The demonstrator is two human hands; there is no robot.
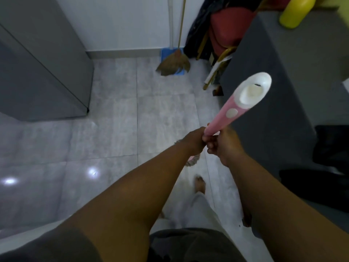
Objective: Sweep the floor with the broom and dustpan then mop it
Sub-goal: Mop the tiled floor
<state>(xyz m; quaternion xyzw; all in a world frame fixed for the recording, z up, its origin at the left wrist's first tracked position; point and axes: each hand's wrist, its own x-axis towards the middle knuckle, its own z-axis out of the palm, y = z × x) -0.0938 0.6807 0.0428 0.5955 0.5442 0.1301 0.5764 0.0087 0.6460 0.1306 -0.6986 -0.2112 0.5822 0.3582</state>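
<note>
We count one mop (pixel 243 106), one broom (pixel 174 63), one dustpan (pixel 164 53), two hands and one bare foot (pixel 199 186). The mop's pink grip with its white cap rises toward us, tilted to the right; a bit of its grey strands shows below our wrists, the rest is hidden. Our left hand (pixel 194 140) and right hand (pixel 224 146) are both clenched round the lower part of the grip, fingers curled tight, the two hands touching each other. The broom and dustpan stand together against the far wall (pixel 122 25), well apart from the mop, the broom's bristles spread over the blue pan. One yellow bottle (pixel 296 12) lies on the counter (pixel 283 63) at the right. A grey cabinet (pixel 43 72) juts in from the left, its corner reaching the tiles. Between cabinet and counter the floor (pixel 113 114) lies open, wide at the left and narrower toward the far wall; the counter's edge runs just beside the mop grip
</note>
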